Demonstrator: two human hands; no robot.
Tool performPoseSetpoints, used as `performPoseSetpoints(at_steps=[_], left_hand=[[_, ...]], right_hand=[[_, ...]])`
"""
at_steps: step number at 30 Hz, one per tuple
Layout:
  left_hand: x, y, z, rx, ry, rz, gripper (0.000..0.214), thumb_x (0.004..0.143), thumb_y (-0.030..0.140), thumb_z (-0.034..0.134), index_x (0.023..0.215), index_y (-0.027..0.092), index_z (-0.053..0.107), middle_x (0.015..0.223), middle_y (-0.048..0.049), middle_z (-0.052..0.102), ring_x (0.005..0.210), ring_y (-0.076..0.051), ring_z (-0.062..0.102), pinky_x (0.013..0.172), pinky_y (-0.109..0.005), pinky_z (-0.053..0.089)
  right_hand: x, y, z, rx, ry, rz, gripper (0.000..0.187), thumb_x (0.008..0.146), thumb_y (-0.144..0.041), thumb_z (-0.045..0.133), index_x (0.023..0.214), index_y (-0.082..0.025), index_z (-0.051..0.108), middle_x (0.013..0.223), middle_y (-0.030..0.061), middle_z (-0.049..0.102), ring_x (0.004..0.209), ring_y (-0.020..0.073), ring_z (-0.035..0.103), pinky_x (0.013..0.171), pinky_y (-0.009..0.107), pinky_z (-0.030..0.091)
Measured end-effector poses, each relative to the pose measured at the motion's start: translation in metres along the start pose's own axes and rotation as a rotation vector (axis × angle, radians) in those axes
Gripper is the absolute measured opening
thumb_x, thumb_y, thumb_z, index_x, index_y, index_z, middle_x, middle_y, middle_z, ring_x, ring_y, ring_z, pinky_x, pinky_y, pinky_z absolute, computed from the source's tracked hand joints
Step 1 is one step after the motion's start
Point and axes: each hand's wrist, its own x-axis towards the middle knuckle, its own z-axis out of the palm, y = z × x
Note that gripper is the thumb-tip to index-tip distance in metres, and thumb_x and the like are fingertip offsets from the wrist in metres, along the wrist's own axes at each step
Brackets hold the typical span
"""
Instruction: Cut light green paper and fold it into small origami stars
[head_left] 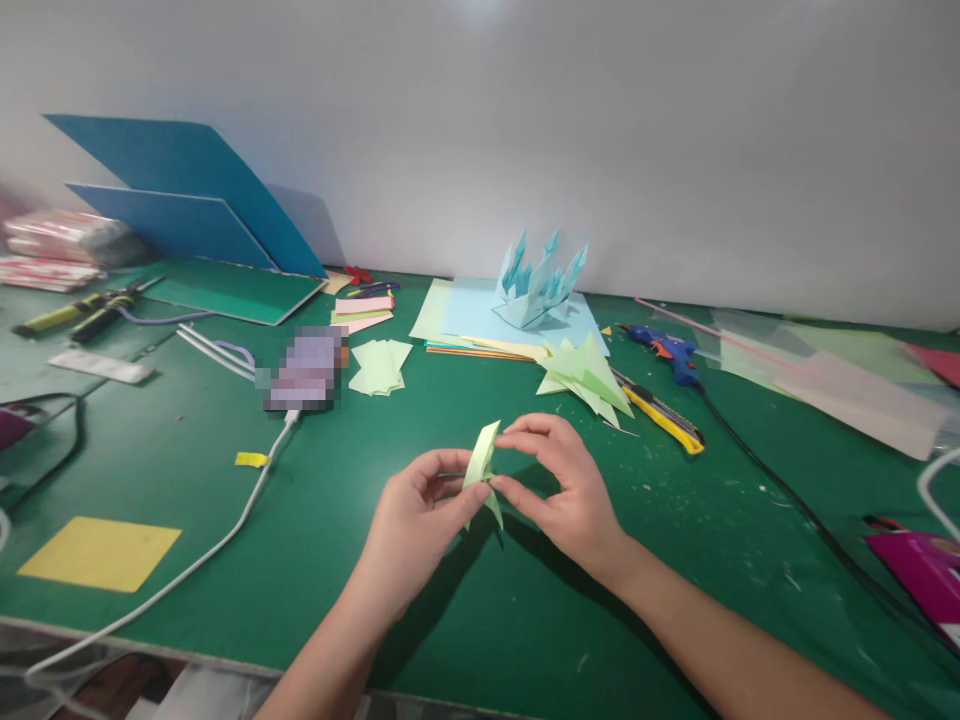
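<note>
A small folded piece of pale green paper is held up over the front middle of the table. My left hand pinches it between thumb and fingers from the left. From the right, the thumb and fingertips of my right hand close on its edge. Beyond my right hand lies a pile of folded green paper pieces. A stack of pale green paper sheets is farther back on the left. Behind, a light blue origami model with several upright points stands on coloured sheets.
A yellow utility knife and a blue glue gun with a black cord lie right. On the left are a blurred-out device with a white cable, a yellow sheet and pliers. Blue boards lean at the back.
</note>
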Motion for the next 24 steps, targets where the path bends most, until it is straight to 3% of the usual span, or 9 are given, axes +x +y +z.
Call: performPoseSetpoints(at_steps=[11,16,24], left_hand=[[-0.0017,0.0034,-0.0036,-0.030,-0.028,-0.030,0.024,0.059,0.024,0.078,0.080,0.015,0.069,0.080,-0.0042,0.070,0.070,-0.014,0.061,0.064,-0.023,0.047],[-0.0019,0.0040,-0.0039,-0.046,-0.045,-0.025,0.020,0.060,0.021,0.078,0.077,0.016,0.069,0.077,-0.0031,0.070,0.068,-0.012,0.061,0.063,-0.022,0.047],[-0.0018,0.0041,-0.0019,-0.082,-0.051,-0.014,0.026,0.062,0.022,0.077,0.086,0.015,0.069,0.086,-0.0045,0.071,0.076,-0.014,0.062,0.071,-0.025,0.049]], right_hand=[[0.0023,0.0023,-0.0018,-0.069,-0.052,-0.055,0.020,0.082,-0.030,0.063,0.101,-0.027,0.057,0.114,0.0053,0.061,0.105,0.0243,0.056,0.093,0.043,0.039],[0.0029,0.0015,-0.0033,-0.088,-0.067,-0.128,0.003,0.083,-0.026,0.061,0.085,-0.026,0.059,0.104,0.0033,0.063,0.098,0.0220,0.056,0.090,0.040,0.039],[0.0028,0.0006,-0.0030,-0.063,-0.041,-0.117,0.007,0.083,-0.021,0.063,0.080,-0.024,0.058,0.082,0.0006,0.061,0.082,0.0187,0.054,0.078,0.034,0.042]])
